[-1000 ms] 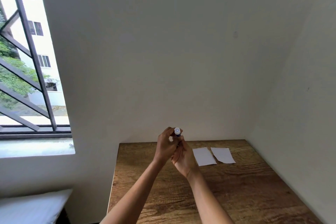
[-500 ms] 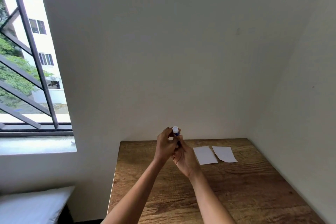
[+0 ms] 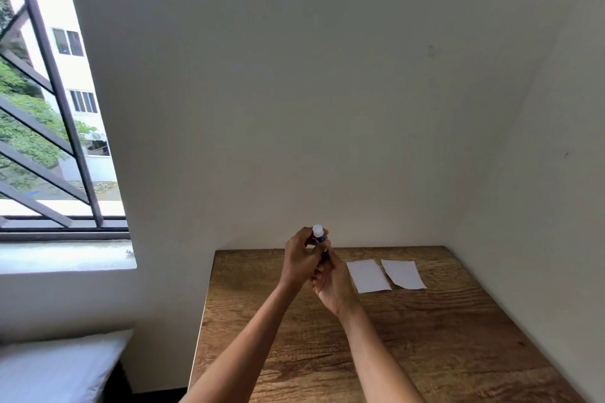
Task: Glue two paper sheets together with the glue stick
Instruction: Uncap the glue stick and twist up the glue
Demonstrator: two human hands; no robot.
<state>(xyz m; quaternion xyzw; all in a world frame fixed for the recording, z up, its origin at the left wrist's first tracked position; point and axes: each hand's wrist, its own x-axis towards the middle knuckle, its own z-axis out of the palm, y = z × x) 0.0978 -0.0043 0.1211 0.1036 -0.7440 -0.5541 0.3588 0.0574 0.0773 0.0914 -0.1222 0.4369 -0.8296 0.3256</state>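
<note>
Head view: both hands meet above the near-left part of the wooden table, raised in front of the wall. The left hand curls around the upper part of the glue stick, fingers near its white cap; the right hand grips the blue body from below. No label is readable. Just right of the hands, two white paper sheets lie flat side by side near the table's far edge. A barred window stands at left.
</note>
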